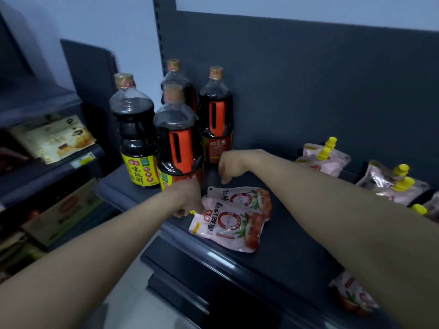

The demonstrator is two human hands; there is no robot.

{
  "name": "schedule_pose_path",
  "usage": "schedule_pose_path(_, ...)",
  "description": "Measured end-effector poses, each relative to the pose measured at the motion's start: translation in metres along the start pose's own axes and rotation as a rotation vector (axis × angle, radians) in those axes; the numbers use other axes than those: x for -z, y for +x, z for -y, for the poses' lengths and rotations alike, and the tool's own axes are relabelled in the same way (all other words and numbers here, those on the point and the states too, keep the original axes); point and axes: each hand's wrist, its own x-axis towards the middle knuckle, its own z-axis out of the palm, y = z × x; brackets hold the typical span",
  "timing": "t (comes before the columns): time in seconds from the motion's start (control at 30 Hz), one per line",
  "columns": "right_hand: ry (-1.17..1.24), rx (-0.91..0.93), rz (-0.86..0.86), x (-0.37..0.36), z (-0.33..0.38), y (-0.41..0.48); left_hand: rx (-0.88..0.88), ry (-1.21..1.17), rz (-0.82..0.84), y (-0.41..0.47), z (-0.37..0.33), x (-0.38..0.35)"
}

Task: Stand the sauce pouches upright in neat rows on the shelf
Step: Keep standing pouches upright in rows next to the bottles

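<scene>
fingers of the left hand (190,200) pinch the spout end of the pale flat tomato sauce pouch (231,225), lying toward the shelf edge; right hand (229,166) hovers behind, loosely curled, empty.

On the shelf (297,233), four bottles (177,138) stand clustered at ten o'clock, two in front and two behind, against the back panel (308,91). Two pouches (232,224) lie flat at the centre, just right of the bottles, one overlapping the other. The left hand (190,203) touches the nearer pouch's top-left corner; the right hand (229,165) hovers at twelve o'clock above them. At two to three o'clock more spouted pouches (327,157) lean in rows. Another pouch (354,295) lies at five o'clock under the right forearm.
</scene>
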Motion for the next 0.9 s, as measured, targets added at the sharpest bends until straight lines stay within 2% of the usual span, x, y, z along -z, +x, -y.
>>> schedule_pose_path(0.13, 0.007, 0.032, 0.066, -0.015, 0.004, 0.013, 0.082, -0.155, -0.01, -0.002, 0.01, -0.015)
schedule_pose_path(0.23, 0.009, 0.055, 0.079, -0.022, 0.004, 0.017, 0.141, -0.268, -0.093, -0.001, 0.01, -0.028)
schedule_pose_path(0.4, 0.04, 0.073, 0.059, -0.033, 0.002, 0.023, 0.281, -0.598, -0.189, 0.004, 0.013, -0.044)
schedule_pose_path(0.6, 0.238, 0.046, 0.001, -0.043, 0.001, 0.028, 0.362, -0.668, -0.221, 0.003, 0.004, -0.051)
schedule_pose_path(0.73, 0.229, 0.075, -0.062, -0.036, -0.003, 0.017, 0.337, -0.731, -0.185, -0.002, 0.002, -0.047)
schedule_pose_path(0.9, 0.14, 0.058, -0.162, -0.013, -0.013, -0.023, 0.156, -0.724, -0.227, -0.014, -0.019, -0.027)
